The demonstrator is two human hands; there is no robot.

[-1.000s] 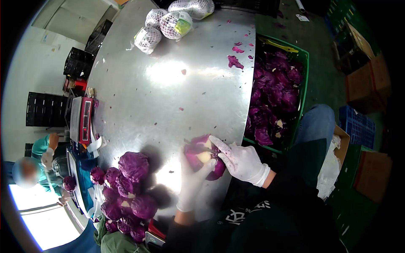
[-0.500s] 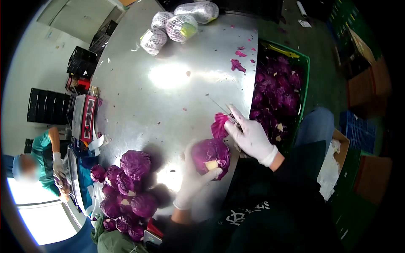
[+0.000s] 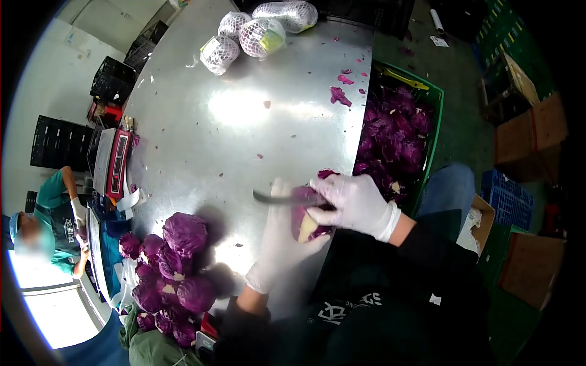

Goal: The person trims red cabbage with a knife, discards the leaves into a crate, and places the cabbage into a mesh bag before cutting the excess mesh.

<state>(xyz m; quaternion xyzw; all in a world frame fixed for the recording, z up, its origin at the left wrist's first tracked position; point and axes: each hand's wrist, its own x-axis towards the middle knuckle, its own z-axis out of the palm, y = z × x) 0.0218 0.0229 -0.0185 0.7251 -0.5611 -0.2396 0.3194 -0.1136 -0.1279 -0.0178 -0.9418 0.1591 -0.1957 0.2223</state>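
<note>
My left hand point(image 3: 278, 238), in a white glove, is wrapped round a red cabbage point(image 3: 300, 215) at the table's near edge. The cabbage's pale cut stem end shows between my hands. My right hand point(image 3: 360, 204), gloved too, grips a knife point(image 3: 278, 199), its dark curved blade pointing left across the cabbage; the handle is hidden in my fingers. Left of my left hand lies a pile of red cabbages point(image 3: 186, 235) with pale stem ends. A bit of purple leaf point(image 3: 327, 174) shows behind my right fingers.
Cabbages in white net sleeves point(image 3: 262, 38) lie at the table's point(image 3: 201, 146) far end. A green crate point(image 3: 434, 134) of purple leaves stands at the right. Leaf scraps point(image 3: 340, 96) dot the table. A red scale point(image 3: 118, 161) and a co-worker point(image 3: 58, 213) are at the left.
My right hand has come from beside the cabbage onto it, bringing the knife across it. The loose leaf it held is mostly out of sight. The cabbage looks turned in my left hand.
</note>
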